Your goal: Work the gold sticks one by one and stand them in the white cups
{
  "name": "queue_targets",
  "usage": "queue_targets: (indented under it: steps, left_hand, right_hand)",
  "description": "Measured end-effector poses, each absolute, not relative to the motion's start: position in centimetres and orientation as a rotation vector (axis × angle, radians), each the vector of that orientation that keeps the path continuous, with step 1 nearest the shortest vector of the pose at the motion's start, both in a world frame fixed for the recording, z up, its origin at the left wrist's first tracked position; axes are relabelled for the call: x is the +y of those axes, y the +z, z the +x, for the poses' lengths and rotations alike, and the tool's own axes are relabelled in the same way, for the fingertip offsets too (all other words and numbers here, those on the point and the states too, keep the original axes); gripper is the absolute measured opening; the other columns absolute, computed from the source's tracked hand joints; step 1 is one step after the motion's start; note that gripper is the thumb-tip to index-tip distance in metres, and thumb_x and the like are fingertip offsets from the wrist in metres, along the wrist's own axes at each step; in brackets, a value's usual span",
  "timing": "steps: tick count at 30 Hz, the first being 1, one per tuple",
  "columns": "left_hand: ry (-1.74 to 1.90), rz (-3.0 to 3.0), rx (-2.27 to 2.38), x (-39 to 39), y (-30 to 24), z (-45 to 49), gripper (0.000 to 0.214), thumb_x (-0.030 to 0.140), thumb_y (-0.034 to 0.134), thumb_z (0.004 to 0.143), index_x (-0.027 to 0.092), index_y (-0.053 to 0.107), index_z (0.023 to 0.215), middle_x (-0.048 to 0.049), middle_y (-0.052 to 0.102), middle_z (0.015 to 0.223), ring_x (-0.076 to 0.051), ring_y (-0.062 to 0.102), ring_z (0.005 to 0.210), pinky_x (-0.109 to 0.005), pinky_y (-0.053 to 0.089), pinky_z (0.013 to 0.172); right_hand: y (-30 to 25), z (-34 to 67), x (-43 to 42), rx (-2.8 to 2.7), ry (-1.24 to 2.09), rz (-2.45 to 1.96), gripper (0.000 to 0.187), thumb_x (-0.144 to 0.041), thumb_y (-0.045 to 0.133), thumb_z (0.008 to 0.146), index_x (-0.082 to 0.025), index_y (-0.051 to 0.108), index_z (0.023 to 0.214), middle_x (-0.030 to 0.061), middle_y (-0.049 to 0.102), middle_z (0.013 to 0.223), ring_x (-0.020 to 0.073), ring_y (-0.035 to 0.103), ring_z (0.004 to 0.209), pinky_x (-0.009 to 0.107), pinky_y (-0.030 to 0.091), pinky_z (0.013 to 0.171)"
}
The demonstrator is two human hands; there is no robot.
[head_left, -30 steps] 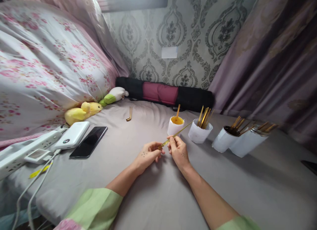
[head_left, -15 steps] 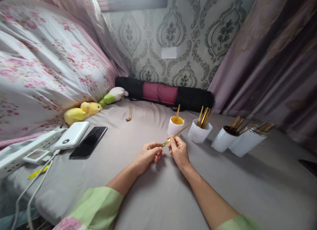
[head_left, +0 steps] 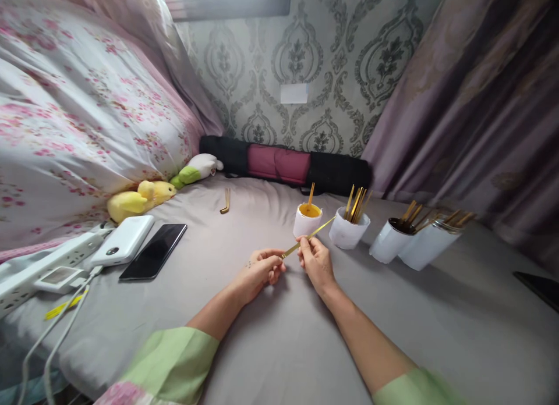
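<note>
A thin golden stick [head_left: 320, 228] slants up to the right over the grey bedsheet [head_left: 279, 347]. My right hand [head_left: 315, 260] pinches it near its lower part. My left hand [head_left: 261, 269] has its fingers closed at the stick's lower end. Just behind stands a white cup [head_left: 307, 219] of yellow paste with one stick in it. A second white cup [head_left: 348, 228] beside it holds several golden sticks.
Two more white cups [head_left: 388, 242] [head_left: 424, 245] with sticks stand at the right. A bent golden stick [head_left: 225, 201] lies farther back. A black phone [head_left: 154, 251], white power bank [head_left: 123, 247], power strip [head_left: 52, 259] and plush toys [head_left: 138, 198] lie left. A black and maroon bag [head_left: 286, 165] lines the wall.
Both hands keep the same pinch on the stick. The view has shifted slightly, so everything sits a little higher and to the left.
</note>
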State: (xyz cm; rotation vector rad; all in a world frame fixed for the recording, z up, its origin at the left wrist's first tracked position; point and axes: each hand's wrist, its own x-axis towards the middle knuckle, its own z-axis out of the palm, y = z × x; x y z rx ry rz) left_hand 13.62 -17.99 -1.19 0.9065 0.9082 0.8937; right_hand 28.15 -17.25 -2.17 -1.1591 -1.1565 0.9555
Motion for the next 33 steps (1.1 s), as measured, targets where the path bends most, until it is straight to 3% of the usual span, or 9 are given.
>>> queue_targets:
  steps: [16, 33]
  left_hand:
    - [0.877, 0.894, 0.953, -18.1, -0.9, 13.8, 0.034, 0.020, 0.060, 0.062, 0.009, 0.055, 0.094, 0.0008, 0.055, 0.057, -0.003, 0.036, 0.040, -0.017, 0.025, 0.038]
    - [0.903, 0.894, 0.885, -18.2, -1.0, 13.7, 0.031, 0.021, 0.065, 0.064, 0.010, 0.054, 0.091, -0.0016, 0.059, 0.061, -0.006, 0.046, 0.047, -0.018, 0.031, 0.041]
  right_hand:
    - [-1.1, 29.4, -16.8, -1.036, 0.880, -1.155, 0.040, -0.054, 0.049, 0.078, -0.016, 0.058, 0.083, -0.0051, 0.047, 0.056, 0.0045, 0.037, 0.038, 0.016, 0.028, 0.034]
    - [1.0, 32.4, -15.8, -0.890, 0.760, -1.102, 0.037, -0.054, 0.052, 0.075, -0.017, 0.056, 0.081, -0.0061, 0.047, 0.054, 0.0037, 0.036, 0.036, 0.015, 0.024, 0.030]
